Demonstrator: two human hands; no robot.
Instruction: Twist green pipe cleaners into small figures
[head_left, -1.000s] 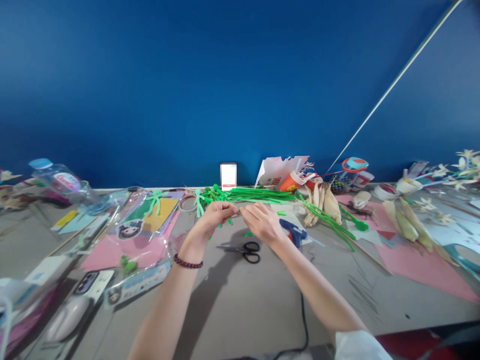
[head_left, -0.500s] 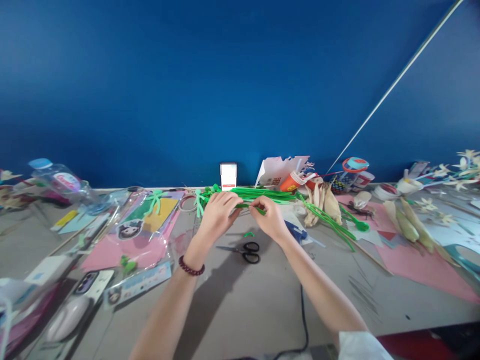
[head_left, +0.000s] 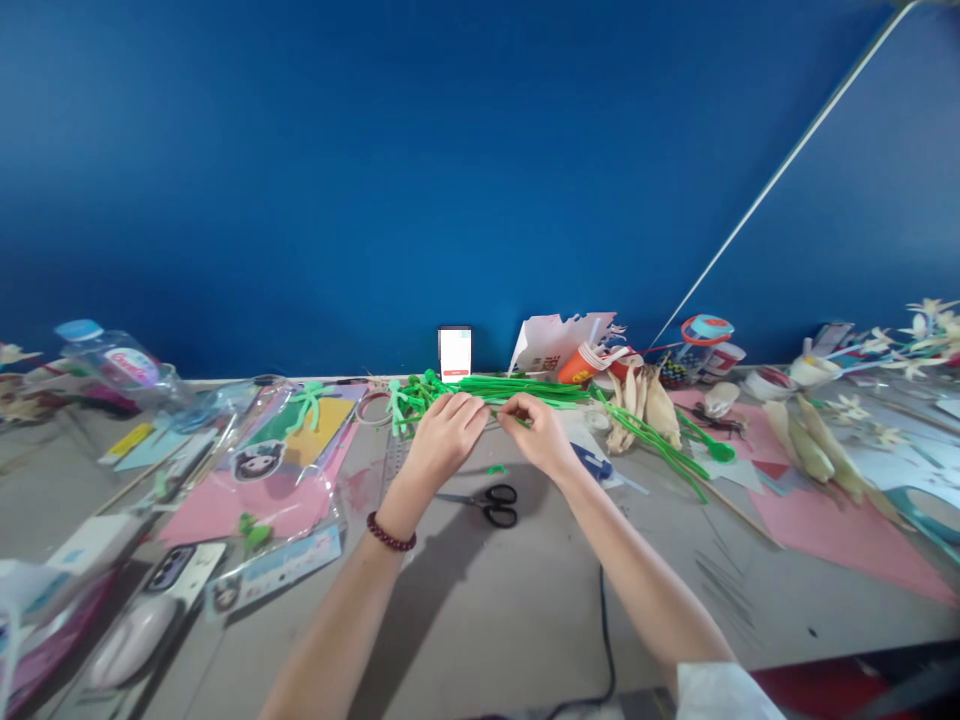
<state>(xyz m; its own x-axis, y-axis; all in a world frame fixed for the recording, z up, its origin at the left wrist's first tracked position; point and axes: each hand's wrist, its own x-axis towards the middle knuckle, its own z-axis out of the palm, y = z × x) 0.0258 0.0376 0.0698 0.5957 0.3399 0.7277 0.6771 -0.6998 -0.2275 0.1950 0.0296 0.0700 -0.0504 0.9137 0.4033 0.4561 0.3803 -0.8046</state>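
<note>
My left hand (head_left: 448,436), with a dark red bead bracelet at the wrist, is closed in front of a pile of green stems (head_left: 525,390). What its fingers hold is hidden behind them. Just to its right, my right hand (head_left: 534,430) pinches a thin green piece, most of it covered by the fingers. Black-handled scissors (head_left: 499,505) lie on the grey table below both hands, blades pointing left. A small green scrap (head_left: 496,469) rests above the scissors.
A lit phone (head_left: 455,354) leans at the wall. Left are a plastic-wrapped paper pack (head_left: 255,500), a bottle (head_left: 124,358) and a white mouse (head_left: 133,640). Right are red paper cups (head_left: 577,366), dried husks (head_left: 660,415), a tape roll (head_left: 926,515) and a black cable (head_left: 606,630).
My left hand has turned and shifted slightly right, closer to my right hand, and the green piece between them shows less. My right hand is almost unmoved.
</note>
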